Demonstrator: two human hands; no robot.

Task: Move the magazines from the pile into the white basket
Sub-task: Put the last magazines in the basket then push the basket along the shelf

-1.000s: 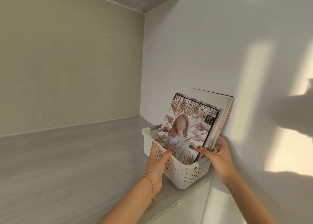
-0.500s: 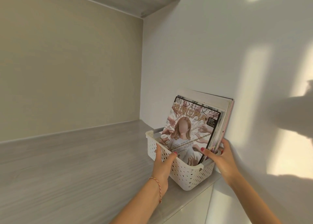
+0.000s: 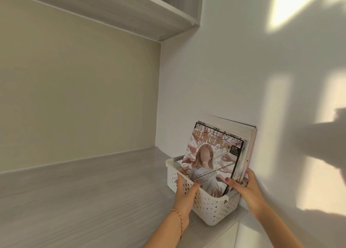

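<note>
Over the last second little has changed: the white basket [image 3: 204, 201] sits in the same place at the right end of the desk [image 3: 84, 191], against the wall, with the magazines [image 3: 217, 154] standing upright inside it and leaning back toward the wall. The left hand [image 3: 184, 193] keeps its grip on the basket's near long side, thumb hooked over the rim, while the right hand [image 3: 245, 187] holds the far end, fingers curled round the rim beside the magazines' lower edge. No pile is in view, so the loading looks done and the hands seem only to be settling the basket.
</note>
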